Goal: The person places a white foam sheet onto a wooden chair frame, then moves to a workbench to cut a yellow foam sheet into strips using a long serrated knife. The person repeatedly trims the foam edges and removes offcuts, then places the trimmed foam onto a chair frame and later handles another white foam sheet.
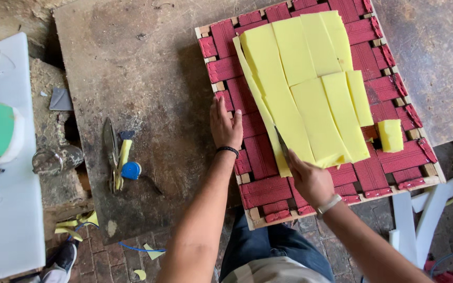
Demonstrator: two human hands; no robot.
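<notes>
while left hand [225, 126] open flat on red webbed frame [258, 191], right hand [310, 181] gripping knife [283, 147] at yellow foam [294, 99]

On the worktable [148, 63], the webbed frame [268, 191] lies right; foam strips [310, 89] rest on it, one foam block [390, 135] to their right; shears [111, 149] and tape measure [131, 170] lie left, near edge

Yellow foam [300, 89], red ribbed webbing [260, 191]
</notes>
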